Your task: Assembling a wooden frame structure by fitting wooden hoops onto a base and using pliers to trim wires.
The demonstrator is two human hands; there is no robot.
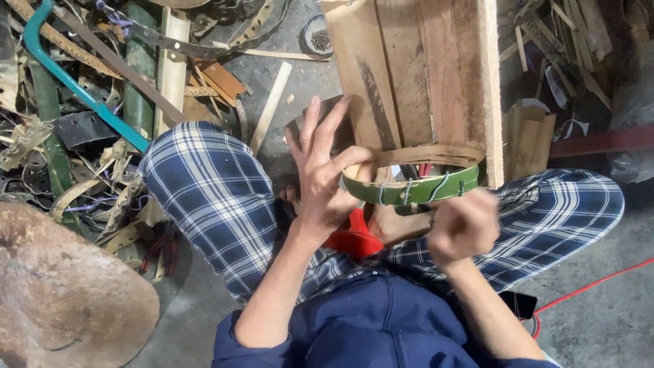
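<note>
A green bamboo strip bent into a hoop [415,187], bound with thin white ties, hangs over my lap in front of a wooden board [409,75]. My left hand [323,174] holds the hoop's left end between thumb and palm, with the other fingers spread upward. My right hand [463,225] is a closed fist just below the hoop's right side and looks blurred; what it grips is hidden. I sit with knees apart in blue plaid trousers [211,191].
A pile of bamboo strips and offcuts [75,136] lies at the left, with a teal-framed saw [75,85] across it. A rusty round object [61,293] is at the lower left. A small bowl of nails [318,37] sits near the board. A red cable [593,286] runs at the right.
</note>
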